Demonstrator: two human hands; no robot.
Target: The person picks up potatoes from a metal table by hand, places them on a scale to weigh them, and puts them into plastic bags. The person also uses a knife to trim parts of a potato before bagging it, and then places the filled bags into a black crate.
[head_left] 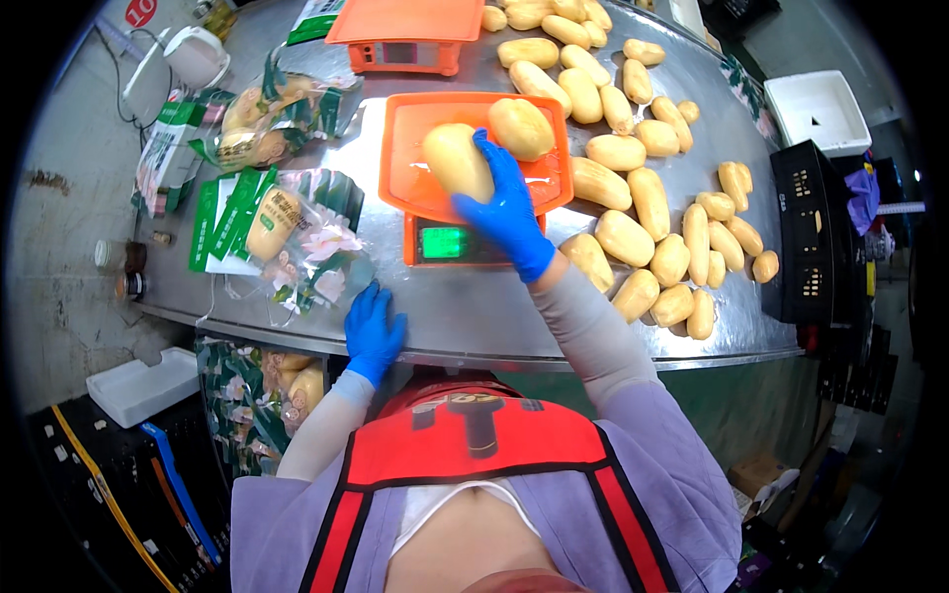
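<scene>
My right hand (504, 208) in a blue glove grips a large pale yellow root vegetable (450, 158) on the orange tray (400, 183) of a scale. A second root (521, 128) sits at the tray's back right. The scale's green display (440, 242) is lit below the tray. My left hand (374, 336), also blue-gloved, rests at the table's front edge with fingers apart and holds nothing. It is nearest to clear floral-printed bags (326, 242) and green-and-white packets (213, 227) on the left.
Many loose roots (647, 203) lie across the steel table (455, 306)'s right side. Another orange scale (400, 25) stands behind. A filled bag (272, 124) lies back left. A black crate (801, 232) and white foam box (820, 104) flank the right; a foam tray (138, 390) sits lower left.
</scene>
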